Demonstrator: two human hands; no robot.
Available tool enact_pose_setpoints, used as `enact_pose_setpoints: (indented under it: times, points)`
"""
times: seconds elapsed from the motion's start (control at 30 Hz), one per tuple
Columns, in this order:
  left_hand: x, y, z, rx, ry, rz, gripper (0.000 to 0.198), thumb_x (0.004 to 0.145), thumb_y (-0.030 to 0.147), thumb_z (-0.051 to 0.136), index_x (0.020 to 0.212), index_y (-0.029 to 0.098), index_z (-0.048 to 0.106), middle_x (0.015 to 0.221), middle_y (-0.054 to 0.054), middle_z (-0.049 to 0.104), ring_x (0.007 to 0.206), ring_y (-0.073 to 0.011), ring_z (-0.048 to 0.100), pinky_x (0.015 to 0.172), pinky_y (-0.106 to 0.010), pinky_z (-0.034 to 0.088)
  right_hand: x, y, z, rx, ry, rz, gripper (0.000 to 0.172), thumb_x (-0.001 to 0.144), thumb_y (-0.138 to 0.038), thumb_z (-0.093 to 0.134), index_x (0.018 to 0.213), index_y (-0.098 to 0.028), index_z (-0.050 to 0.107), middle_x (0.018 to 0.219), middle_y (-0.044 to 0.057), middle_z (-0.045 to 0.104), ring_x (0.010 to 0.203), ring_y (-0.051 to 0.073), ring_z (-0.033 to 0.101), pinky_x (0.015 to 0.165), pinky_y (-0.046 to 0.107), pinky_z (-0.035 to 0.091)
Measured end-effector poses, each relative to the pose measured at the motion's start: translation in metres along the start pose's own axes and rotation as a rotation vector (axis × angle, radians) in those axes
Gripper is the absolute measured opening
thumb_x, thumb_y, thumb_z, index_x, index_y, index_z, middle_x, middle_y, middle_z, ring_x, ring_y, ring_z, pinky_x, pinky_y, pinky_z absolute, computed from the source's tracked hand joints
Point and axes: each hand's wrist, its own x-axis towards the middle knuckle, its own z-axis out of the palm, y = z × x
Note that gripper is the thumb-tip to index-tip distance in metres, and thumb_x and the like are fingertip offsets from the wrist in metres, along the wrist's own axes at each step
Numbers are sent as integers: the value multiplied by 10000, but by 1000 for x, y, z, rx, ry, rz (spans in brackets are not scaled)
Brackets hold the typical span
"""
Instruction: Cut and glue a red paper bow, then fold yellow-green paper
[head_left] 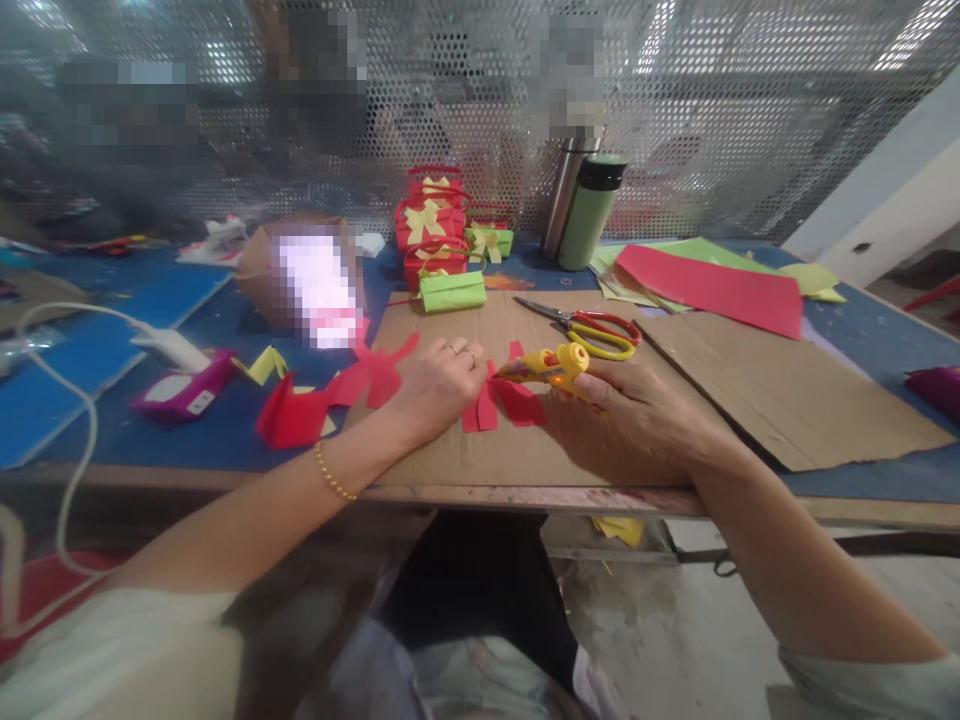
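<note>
My right hand (637,410) is closed around a small yellow glue gun (551,367), whose nozzle points left at a folded red paper piece (502,400) lying on a brown cardboard sheet (465,450). My left hand (439,385) has its fingers curled together, pinching the left edge of that red paper piece against the cardboard. Rings show on the left hand's fingers and a beaded bracelet on its wrist.
Red-and-yellow scissors (600,330) lie just beyond the glue gun. Red paper scraps (315,405) lie to the left. Small red and green paper baskets (442,235) stand at the back, beside two flasks (589,210). Red and green sheets (712,285) lie at right. A white cable (75,400) runs at left.
</note>
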Motion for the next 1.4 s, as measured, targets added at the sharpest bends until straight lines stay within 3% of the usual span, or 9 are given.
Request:
enact_pose_setpoints:
  times: [0.17,0.27,0.37,0.47,0.87,1.03,1.23,1.4]
  points:
    - [1,-2,2,-26,25,-7,305,1066,151,450,877,136,688,885,-76,688,810,-191,570,695,-346,373,-1,-2,0,43,-17,-34,471,1040,-580,462,1174,-235,752,1021,61,770,963,263,691,873,369,534]
    - [-2,-6,-1,-180,54,-115,250,1033,133,495,928,155,721,904,-70,679,829,-190,579,728,-337,423,0,-4,0,35,-6,-11,470,1036,-582,465,1107,-219,755,981,61,759,915,258,681,841,377,527]
    - [-7,-7,-9,-403,53,-237,242,949,65,522,854,156,724,905,-62,655,820,-173,586,739,-319,465,0,-4,-1,24,-17,11,454,1038,-569,459,1081,-223,750,958,54,745,907,260,674,832,384,518]
    - [-13,-2,-16,-529,-3,-210,275,884,43,509,855,157,757,879,-57,633,823,-177,591,750,-322,491,0,-1,-1,34,-24,12,453,1033,-584,467,1047,-228,747,936,56,738,899,260,669,812,378,514]
    - [-16,1,-11,-506,-72,-137,351,914,98,497,1019,183,821,900,-74,639,857,-200,600,807,-355,535,-3,-8,0,106,-29,-11,459,1026,-603,468,1047,-235,740,856,54,734,828,235,659,710,326,522]
    - [-17,1,-11,-518,-82,-139,357,910,90,493,1023,172,822,929,-85,651,874,-204,606,820,-360,545,0,-4,-6,26,-19,-29,393,1007,-563,528,1072,-251,757,935,47,750,937,252,683,791,329,538]
    - [-17,2,-13,-542,-95,-154,363,913,93,479,1006,172,821,908,-81,642,861,-201,608,829,-360,553,-1,-11,-5,21,25,-43,450,1039,-557,456,1121,-238,761,973,54,759,906,246,686,818,354,537]
    - [-16,1,-14,-546,-104,-158,367,900,84,485,1018,181,819,896,-67,631,831,-186,597,810,-339,546,-2,-13,-1,33,-27,-9,452,1022,-587,478,1108,-242,757,905,63,750,845,255,681,725,355,530]
